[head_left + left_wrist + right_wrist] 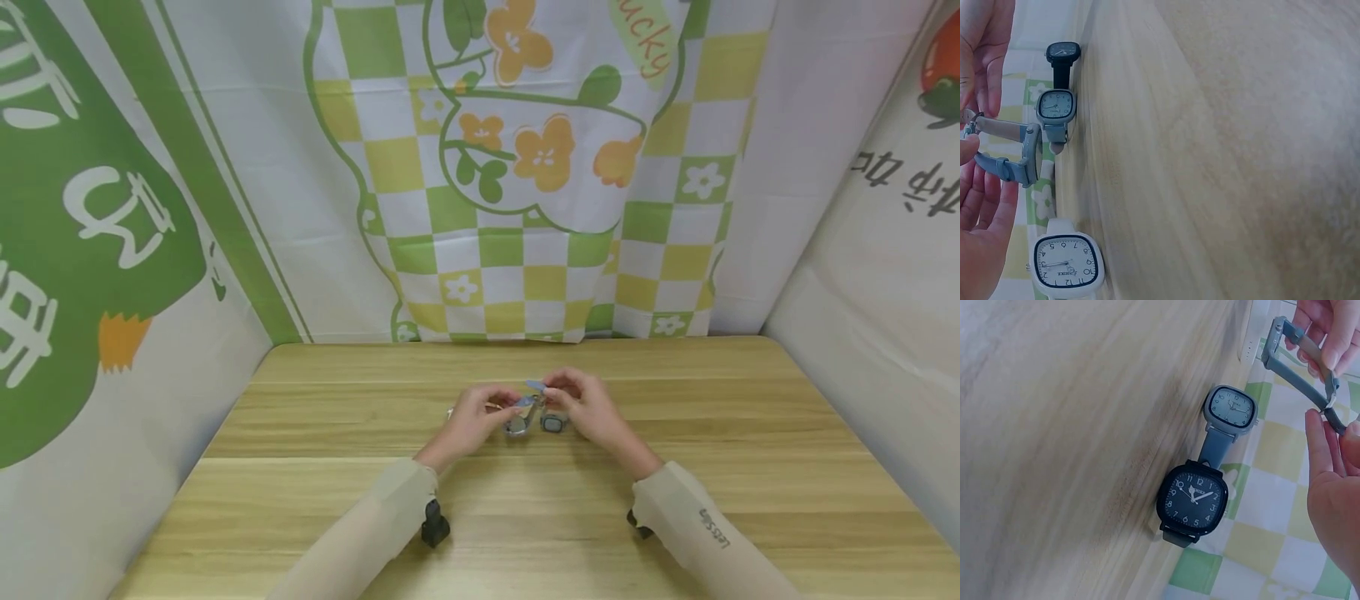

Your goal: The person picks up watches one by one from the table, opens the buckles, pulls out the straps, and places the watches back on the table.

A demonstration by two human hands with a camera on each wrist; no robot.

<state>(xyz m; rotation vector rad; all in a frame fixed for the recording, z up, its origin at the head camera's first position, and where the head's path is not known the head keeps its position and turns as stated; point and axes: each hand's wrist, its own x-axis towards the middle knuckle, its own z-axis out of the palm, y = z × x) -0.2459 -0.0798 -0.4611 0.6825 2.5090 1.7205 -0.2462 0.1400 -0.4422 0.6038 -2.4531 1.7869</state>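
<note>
1. We hold the blue-grey watch (1299,383) in a loop, roughly midway between the desk's (375,367) left and right edges and toward the far one. Whether its case touches the wood, we cannot tell.
2. Its metal buckle (1331,401) sits between our hands, and we judge the strap work there to be the step in hand. Whether the prong sits in a hole is too small to make out.
3. Our left hand (480,408) pinches the strap on the case side of the buckle; our right hand (588,408) pinches the strap tail just past it.
4. We would do best to steady the left pinch and let the right make the small movements, holding the tail straight in line with the buckle. A twist or hard tug could bind the prong.
5. Low, slow wrists seem wise around the neighbours: the small grey watch (1230,410) sits close by, with the black watch (1192,499) beyond it toward the desk's right edge.
6. The white watch (1067,262) sits toward the left edge, beside our left hand.
</note>
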